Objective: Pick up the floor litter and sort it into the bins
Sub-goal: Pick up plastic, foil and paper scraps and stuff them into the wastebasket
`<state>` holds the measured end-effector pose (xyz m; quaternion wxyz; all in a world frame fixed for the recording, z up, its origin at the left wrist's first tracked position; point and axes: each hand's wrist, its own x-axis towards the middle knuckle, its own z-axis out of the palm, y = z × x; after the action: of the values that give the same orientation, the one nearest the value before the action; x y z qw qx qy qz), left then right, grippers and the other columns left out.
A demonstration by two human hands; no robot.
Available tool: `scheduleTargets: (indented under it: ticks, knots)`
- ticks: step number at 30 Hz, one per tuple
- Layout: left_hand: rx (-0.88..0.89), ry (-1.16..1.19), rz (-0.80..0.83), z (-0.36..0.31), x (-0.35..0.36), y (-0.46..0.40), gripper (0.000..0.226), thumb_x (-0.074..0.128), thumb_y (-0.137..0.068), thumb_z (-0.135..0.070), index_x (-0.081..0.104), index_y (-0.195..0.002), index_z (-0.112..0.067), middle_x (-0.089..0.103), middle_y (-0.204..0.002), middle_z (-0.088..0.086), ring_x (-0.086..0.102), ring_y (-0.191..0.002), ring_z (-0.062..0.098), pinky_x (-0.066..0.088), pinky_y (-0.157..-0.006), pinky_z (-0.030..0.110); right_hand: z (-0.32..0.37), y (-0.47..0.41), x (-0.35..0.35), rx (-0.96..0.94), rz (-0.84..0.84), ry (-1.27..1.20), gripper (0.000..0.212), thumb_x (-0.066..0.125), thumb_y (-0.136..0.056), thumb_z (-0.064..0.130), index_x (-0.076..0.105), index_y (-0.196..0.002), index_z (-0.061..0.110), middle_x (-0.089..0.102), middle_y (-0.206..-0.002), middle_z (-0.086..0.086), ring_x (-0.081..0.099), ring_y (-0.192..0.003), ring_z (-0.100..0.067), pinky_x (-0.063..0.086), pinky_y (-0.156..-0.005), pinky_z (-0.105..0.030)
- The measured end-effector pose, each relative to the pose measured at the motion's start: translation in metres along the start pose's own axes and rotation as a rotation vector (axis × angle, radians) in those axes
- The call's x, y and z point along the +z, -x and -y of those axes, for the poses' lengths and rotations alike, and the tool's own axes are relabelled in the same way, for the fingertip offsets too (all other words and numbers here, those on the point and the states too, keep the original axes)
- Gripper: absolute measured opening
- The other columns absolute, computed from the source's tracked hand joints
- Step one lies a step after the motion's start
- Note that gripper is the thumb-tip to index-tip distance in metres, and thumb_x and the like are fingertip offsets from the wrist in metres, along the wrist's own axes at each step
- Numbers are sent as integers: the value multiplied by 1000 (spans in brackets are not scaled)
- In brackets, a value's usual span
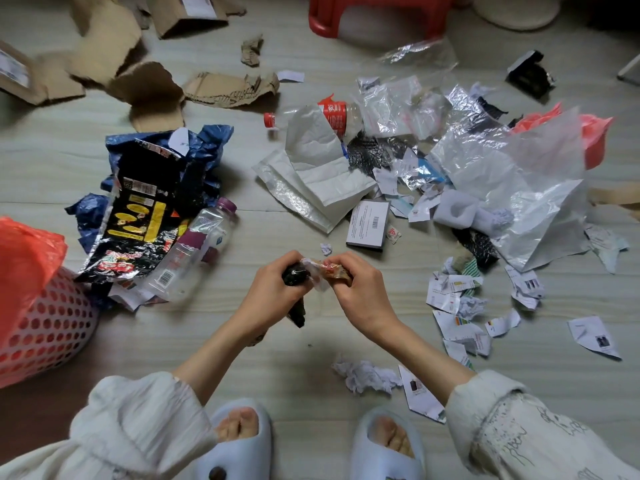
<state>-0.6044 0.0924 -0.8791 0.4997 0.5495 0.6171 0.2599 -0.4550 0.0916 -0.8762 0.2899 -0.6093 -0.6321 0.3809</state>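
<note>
While litter (433, 161) covers the floor (294, 341), left hand (273, 292) gripping black scrap (294, 273), right hand (360, 292) pinching clear wrapper (317, 271).

floor (311, 358) | cardboard scraps (228, 88) | plastic bottle (197, 244) | paper bits (453, 292)

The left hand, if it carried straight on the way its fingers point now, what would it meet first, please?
Probably the right hand: the left hand, gripping a black scrap, points up and right at it, and a clear wrapper already bridges both. Depth is uncertain.
</note>
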Motion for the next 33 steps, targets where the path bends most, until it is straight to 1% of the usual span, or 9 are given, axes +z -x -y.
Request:
scheduleTargets:
  ticks: [6,10,14,19,22,25,28,31,33]
  knots:
    - [23,56,-101,-38,-41,15,19,64,-82,-1,61,-81,-19,63,-73,3,59,-59,13,53,-57,37,54,-12,-20,-6,10,-23,20,61,-81,-1,70,-98,5,61,-83,3,52,-78,-9,36,-62,-7]
    - [69,43,-202,-64,-89,47,13,67,-82,-7,65,-85,-19,67,-85,4,64,-78,17,55,-72,35,115,-12,-19,-145,67,-17,14,63,-84,6,69,-96,8,65,-82,-2,55,-77,-14,37,-64,-20]
    - [152,-26,-333,-79,-151,87,29,70,-78,-7,59,-75,-34,62,-77,-8,58,-72,10,49,-73,30,185,-4,-6,-318,140,39,17,65,-85,8,69,-101,8,69,-90,-4,54,-77,-11,36,-61,-8]
    - [238,36,-500,-87,-236,141,27,70,-79,-3,60,-75,-27,61,-73,-8,55,-67,-2,45,-69,14,279,3,41,-405,193,-45,19,64,-83,2,69,-101,6,62,-84,1,54,-79,-11,38,-65,-15]
    - [247,232,-724,-66,-290,162,19,69,-80,-4,61,-76,-22,59,-73,-1,56,-64,2,51,-62,22,324,-6,87,-358,214,-140,23,60,-83,-4,68,-103,4,61,-86,-2,56,-84,-16,46,-73,-28]
    - [156,376,-976,-20,-333,172,16,68,-83,-14,54,-77,-20,53,-75,2,53,-73,21,53,-63,41,350,-13,152,-327,261,-173,23,58,-81,-4,68,-100,5,65,-86,-5,58,-83,-17,49,-77,-36]
    - [24,262,-1121,25,-352,170,20,63,-86,-22,46,-95,-16,50,-83,-3,48,-87,18,43,-81,35,356,-18,209,-319,313,-61,23,56,-84,1,67,-104,7,69,-97,-11,59,-87,-20,46,-75,-33]
    - [-181,32,-1040,76,-364,159,38,60,-87,-32,43,-118,-19,50,-119,6,41,-114,25,31,-101,38,347,-25,257,-418,337,210,22,49,-87,5,62,-105,8,63,-105,-9,56,-98,-25,42,-82,-35]
    - [-348,-105,-877,99,-366,156,61,60,-86,-37,30,-138,-25,33,-142,8,26,-133,30,21,-109,41,336,-29,273,-520,378,445,29,49,-88,12,55,-116,11,56,-117,-9,50,-109,-27,39,-93,-37]
